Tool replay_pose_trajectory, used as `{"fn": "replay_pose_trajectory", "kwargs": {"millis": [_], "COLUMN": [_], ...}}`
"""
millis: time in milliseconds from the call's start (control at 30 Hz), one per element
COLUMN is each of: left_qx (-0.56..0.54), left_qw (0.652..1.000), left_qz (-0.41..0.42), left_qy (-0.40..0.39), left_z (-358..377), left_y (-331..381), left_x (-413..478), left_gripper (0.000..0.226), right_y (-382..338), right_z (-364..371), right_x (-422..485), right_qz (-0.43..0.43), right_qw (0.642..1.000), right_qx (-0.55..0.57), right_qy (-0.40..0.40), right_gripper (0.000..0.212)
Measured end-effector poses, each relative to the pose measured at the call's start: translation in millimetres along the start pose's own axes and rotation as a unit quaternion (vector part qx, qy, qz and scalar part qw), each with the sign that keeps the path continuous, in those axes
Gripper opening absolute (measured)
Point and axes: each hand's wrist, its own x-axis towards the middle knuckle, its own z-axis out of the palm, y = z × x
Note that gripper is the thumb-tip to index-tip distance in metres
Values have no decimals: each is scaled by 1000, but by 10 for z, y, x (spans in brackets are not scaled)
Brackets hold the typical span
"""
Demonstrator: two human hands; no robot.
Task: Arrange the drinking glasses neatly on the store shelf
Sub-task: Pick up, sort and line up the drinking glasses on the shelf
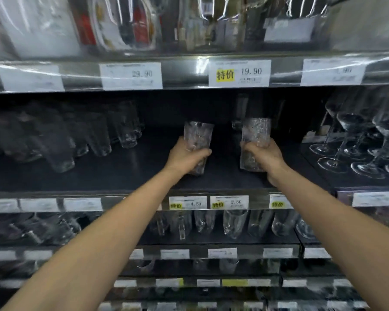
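Two tall clear textured drinking glasses stand upright over the dark middle shelf (144, 176). My left hand (184, 159) is wrapped around the lower half of the left glass (198, 135). My right hand (267, 157) grips the right glass (255, 133) from its right side. The two glasses are about a hand's width apart. Whether their bases touch the shelf is hidden by my fingers. The picture is blurred.
Several plain tumblers (94, 135) stand in rows at the left of the same shelf. Stemmed wine glasses (355, 140) fill the right end. The shelf edge above carries price tags (239, 72). More glasses (234, 223) line the shelf below.
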Motion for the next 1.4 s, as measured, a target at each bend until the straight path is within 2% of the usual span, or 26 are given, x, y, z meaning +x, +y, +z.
{"fn": "replay_pose_trajectory", "kwargs": {"millis": [100, 233, 333, 367, 433, 500, 533, 733, 867, 933, 1000, 1100, 1200, 1333, 1400], "left_qx": [-68, -137, -186, -209, -249, -294, -312, -332, -295, -286, -275, -269, -275, -253, -254], "left_qw": [997, 990, 982, 977, 967, 954, 947, 935, 941, 941, 940, 941, 942, 952, 952], "left_qz": [-5, 8, 19, 18, 16, 11, 11, 17, -1, -21, -31, -30, -28, -30, -39], "left_qy": [25, 24, 34, 41, 48, 63, 71, 126, 163, 182, 201, 204, 191, 171, 164], "left_z": [-269, -689, -996, -1096, -1304, -1516, -1632, -2460, -3074, -3392, -3744, -4136, -4532, -4895, -4992], "left_y": [155, 304, 297, 296, 299, 257, 240, -18, -369, -557, -723, -887, -1043, -1204, -1277], "left_x": [-375, -917, -1312, -1445, -1694, -1888, -1985, -2408, -2596, -2663, -2718, -2780, -2769, -2671, -2596], "left_gripper": [48, 30, 32, 34, 43, 64, 71, 83, 81, 92, 96, 92, 88, 60, 43], "right_y": [-134, -392, -513, -541, -611, -657, -676, -788, -816, -819, -835, -878, -896, -895, -882], "right_z": [61, 180, 311, 380, 558, 767, 881, 1706, 2327, 2662, 3029, 3442, 3882, 4308, 4453], "right_x": [-457, -1087, -1481, -1616, -1863, -2049, -2138, -2611, -2895, -3037, -3178, -3390, -3580, -3694, -3689], "right_qz": [-6, -14, -19, -14, -8, -1, 2, -7, -17, -18, -15, -13, -10, -8, -10], "right_qw": [1000, 997, 992, 990, 982, 974, 968, 939, 934, 936, 938, 938, 939, 947, 951], "right_qx": [27, 59, 93, 104, 135, 161, 180, 233, 219, 211, 208, 204, 203, 190, 185], "right_qy": [-10, -40, -80, -97, -133, -158, -173, -254, -280, -281, -278, -281, -276, -259, -248], "right_gripper": [30, 16, 7, 9, 30, 54, 58, 72, 70, 67, 72, 81, 76, 65, 53]}}
